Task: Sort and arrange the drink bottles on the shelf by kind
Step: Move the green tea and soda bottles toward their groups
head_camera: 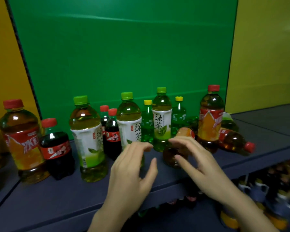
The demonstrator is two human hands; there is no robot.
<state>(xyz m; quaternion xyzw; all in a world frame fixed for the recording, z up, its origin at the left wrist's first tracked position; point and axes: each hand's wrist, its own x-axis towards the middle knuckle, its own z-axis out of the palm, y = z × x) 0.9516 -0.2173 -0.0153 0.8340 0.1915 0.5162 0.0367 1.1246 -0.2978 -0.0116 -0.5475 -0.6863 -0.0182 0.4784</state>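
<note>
Mixed bottles stand on a dark shelf [60,196]. An iced-tea bottle [22,141] and a cola bottle [57,151] stand at the left. Green-tea bottles [89,139] [128,121] [161,118] fill the middle, with two small cola bottles [111,133] and green soda bottles [146,121] [178,114] behind. Another iced-tea bottle [210,118] stands at the right, one [234,142] lies on its side beside it, and one [172,154] lies behind my right hand. My left hand [132,169] and my right hand [194,161] hover over the shelf, fingers spread, holding nothing.
A green panel [124,56] backs the shelf, with yellow walls [266,56] on both sides. A lower shelf at the bottom right [266,190] holds several more bottles, blurred. The bare shelf surface runs along the front edge.
</note>
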